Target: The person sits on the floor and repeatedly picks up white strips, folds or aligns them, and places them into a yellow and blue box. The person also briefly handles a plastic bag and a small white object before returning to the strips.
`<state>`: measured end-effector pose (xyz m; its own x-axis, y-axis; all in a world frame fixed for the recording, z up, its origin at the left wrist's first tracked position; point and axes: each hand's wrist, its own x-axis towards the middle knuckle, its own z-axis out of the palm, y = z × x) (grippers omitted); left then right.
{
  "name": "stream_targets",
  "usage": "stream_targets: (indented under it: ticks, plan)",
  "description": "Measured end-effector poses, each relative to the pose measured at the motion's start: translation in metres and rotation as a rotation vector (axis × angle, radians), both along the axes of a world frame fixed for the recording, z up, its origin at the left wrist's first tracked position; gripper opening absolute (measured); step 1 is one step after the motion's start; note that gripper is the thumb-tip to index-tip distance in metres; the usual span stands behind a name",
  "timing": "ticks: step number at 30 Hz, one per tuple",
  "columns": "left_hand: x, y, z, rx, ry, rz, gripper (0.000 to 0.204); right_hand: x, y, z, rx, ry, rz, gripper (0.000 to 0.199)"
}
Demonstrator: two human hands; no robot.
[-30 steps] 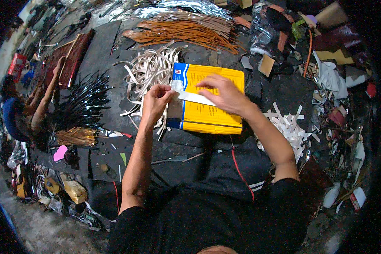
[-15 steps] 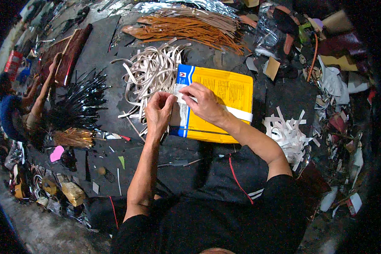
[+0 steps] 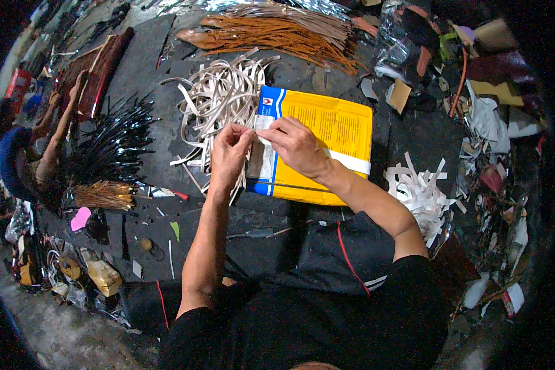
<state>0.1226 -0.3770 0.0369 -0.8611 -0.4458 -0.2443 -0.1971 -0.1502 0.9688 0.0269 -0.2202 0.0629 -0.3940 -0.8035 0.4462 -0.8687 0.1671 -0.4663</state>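
A flat yellow and blue printed panel (image 3: pixel 336 126), perhaps a box, lies in front of me with a wide white strip (image 3: pixel 349 161) across it. Along its blue left edge is a whitish patch (image 3: pixel 262 161). My left hand (image 3: pixel 230 155) is at that edge, thumb and forefinger pinched together. Over the panel, my right hand (image 3: pixel 297 147) is closed too, its fingertips almost meeting the left ones above the patch. What lies between the fingertips is too small to make out. A tangled heap of cream strips (image 3: pixel 222 92) lies just beyond my left hand.
Short white strips (image 3: pixel 422 194) are piled at the right. Brown strips (image 3: pixel 277 37) lie at the far side, dark shiny strips (image 3: pixel 114 142) at the left. A co-worker (image 3: pixel 21 160) sits at the far left by a dark red sheet (image 3: pixel 108 71). Scraps (image 3: pixel 490 123) litter the right.
Both hands have shifted slightly, and their fingertips have come closer together. The right fingers look more tightly closed. The whole view has moved a little.
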Motion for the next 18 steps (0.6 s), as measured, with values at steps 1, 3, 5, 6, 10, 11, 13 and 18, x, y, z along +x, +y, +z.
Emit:
stream_targets:
  ticks: [1,3,5,6,10,11,13,18]
  plan:
    - [0.000,-0.001,-0.001,0.057,-0.009,-0.009,0.017,0.000,-0.001,0.003,0.033,0.059,0.006,0.024]
    - [-0.003,0.001,0.010,-0.020,-0.081,-0.001,0.018,0.001,0.000,0.003,0.066,0.096,0.004,0.024]
    - [-0.006,0.009,0.010,-0.188,0.025,0.034,0.019,0.001,-0.002,0.002,0.056,0.054,0.003,0.023]
    - [-0.006,0.010,0.008,-0.173,0.011,0.045,0.020,0.003,-0.003,0.002,0.036,0.025,-0.026,0.022]
    - [-0.004,0.011,-0.001,0.007,-0.047,0.073,0.020,0.009,-0.007,-0.002,-0.025,-0.020,-0.107,0.019]
    - [0.000,0.011,-0.004,0.125,-0.032,0.077,0.021,0.008,-0.007,-0.003,-0.038,-0.013,-0.114,0.018]
    - [0.010,0.006,-0.010,0.320,0.034,0.062,0.022,0.007,-0.008,0.000,-0.042,-0.017,-0.109,0.016]
    - [0.010,0.010,-0.002,-0.031,0.038,0.074,0.021,0.005,-0.009,0.005,-0.031,-0.019,-0.097,0.013]
